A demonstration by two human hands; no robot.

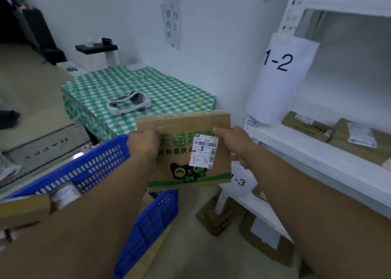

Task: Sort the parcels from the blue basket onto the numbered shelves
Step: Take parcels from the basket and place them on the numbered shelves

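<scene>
I grasp the 1-3 parcel (186,173) in left hand (143,144) and right hand (234,143) above the blue basket (101,164); boxes (25,209) wait inside, shelved parcels (306,128) lie right of it.

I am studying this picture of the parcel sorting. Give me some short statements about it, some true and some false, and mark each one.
1. The left hand and the right hand both hold the cardboard parcel. True.
2. The handwriting on the parcel's label reads 1-2. False: it reads 1-3.
3. The blue basket is empty. False: brown parcels lie in it.
4. A white headset lies on the green checked tablecloth. True.
5. The shelf by the 1-2 sign holds nothing. False: boxes lie on it.
</scene>
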